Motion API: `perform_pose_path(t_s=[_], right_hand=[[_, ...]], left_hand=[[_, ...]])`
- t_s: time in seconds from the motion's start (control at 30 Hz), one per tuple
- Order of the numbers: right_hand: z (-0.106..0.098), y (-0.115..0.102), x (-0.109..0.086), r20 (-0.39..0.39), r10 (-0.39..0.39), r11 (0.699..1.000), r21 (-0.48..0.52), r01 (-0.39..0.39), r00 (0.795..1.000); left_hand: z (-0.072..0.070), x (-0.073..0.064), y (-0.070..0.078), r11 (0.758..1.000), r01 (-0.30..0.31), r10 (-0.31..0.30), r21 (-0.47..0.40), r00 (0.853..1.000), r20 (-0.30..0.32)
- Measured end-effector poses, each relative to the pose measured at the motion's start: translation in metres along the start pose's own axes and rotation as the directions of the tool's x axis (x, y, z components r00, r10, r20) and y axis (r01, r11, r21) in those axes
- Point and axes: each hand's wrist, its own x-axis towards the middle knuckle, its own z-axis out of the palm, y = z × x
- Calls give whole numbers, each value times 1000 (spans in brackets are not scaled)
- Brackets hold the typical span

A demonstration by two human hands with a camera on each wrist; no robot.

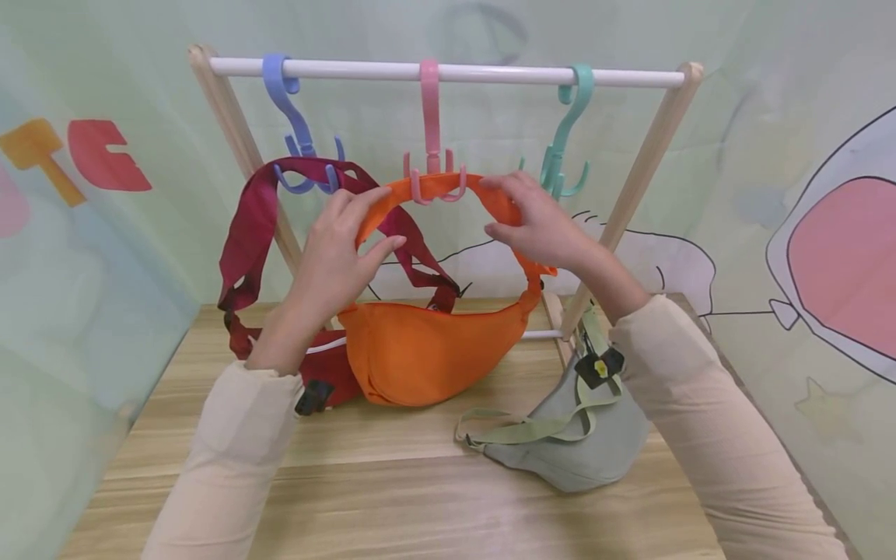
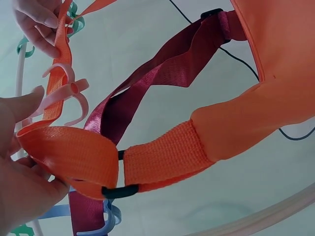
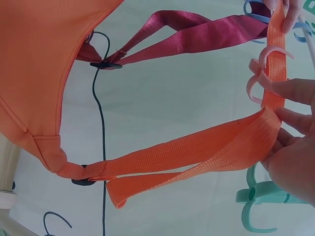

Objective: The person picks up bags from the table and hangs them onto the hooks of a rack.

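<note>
An orange waist bag [image 1: 434, 354] hangs from a pink hook [image 1: 430, 117], its strap [image 1: 441, 185] lying behind the two front prongs. My left hand [image 1: 343, 241] holds the strap left of the hook, fingers curled around it and thumb apart. On the other side, my right hand [image 1: 535, 218] has its fingers around the strap, thumb near the prongs in the right wrist view. Behind the orange bag, a dark red waist bag [image 1: 336, 373] has its strap looped over a blue hook [image 1: 297, 117]. A grey-green waist bag [image 1: 581, 443] lies on the table, below my right forearm.
A rack with a white rail [image 1: 357, 70] and wooden legs [image 1: 651, 155] stands on the wood-grain table [image 1: 392, 498]. At the right of the rail hangs a green hook [image 1: 560, 148]. Behind is a printed backdrop [image 1: 742, 257].
</note>
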Motion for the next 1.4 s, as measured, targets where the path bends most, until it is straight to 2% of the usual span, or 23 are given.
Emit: perform_pose_path(t_s=[0.43,0.97,1.2,1.4], right_hand=[[4,5,-1,14,-15,1000,-13,15,1000],[10,11,-5,42,-53,999,-1,53,998],[13,14,-5,54,-43,999,6,43,998],[14,15,-6,57,-46,999,15,45,997]], left_hand=[[2,-2,-1,1000,30,-30,-1,999,24],[7,-6,-3,1000,20,-20,-21,1000,16],[10,-9,-3,998,9,-8,-60,1000,19],[11,-11,-4,998,-3,4,-55,1000,7]])
